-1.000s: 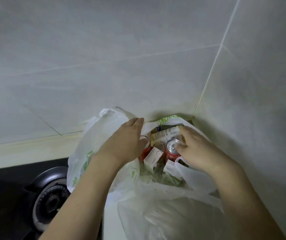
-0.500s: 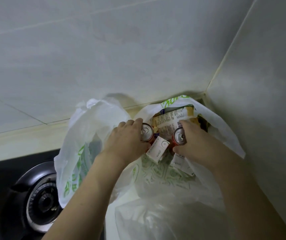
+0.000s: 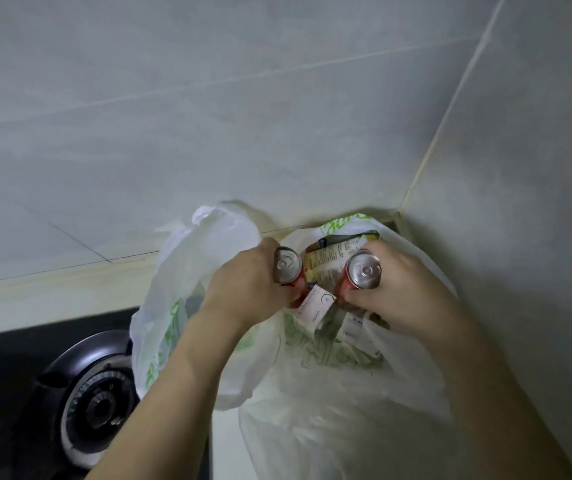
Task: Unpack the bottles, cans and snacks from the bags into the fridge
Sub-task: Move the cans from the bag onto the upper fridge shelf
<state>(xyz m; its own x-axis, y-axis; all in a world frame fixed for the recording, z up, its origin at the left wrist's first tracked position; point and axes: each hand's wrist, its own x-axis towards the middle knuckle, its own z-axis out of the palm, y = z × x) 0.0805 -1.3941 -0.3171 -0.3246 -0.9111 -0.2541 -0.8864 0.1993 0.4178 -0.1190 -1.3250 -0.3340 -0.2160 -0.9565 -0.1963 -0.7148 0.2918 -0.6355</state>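
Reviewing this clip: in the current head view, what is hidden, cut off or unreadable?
- Can bodies: the left hand covers most of the left can, the right hand most of the right can; no brand shows.
- Print on the white carton and yellow snack packet: too small to read.
- Lower contents of the plastic bag: veiled by its film.
- Stove burner: partly behind the left forearm.
- Fridge: out of view.
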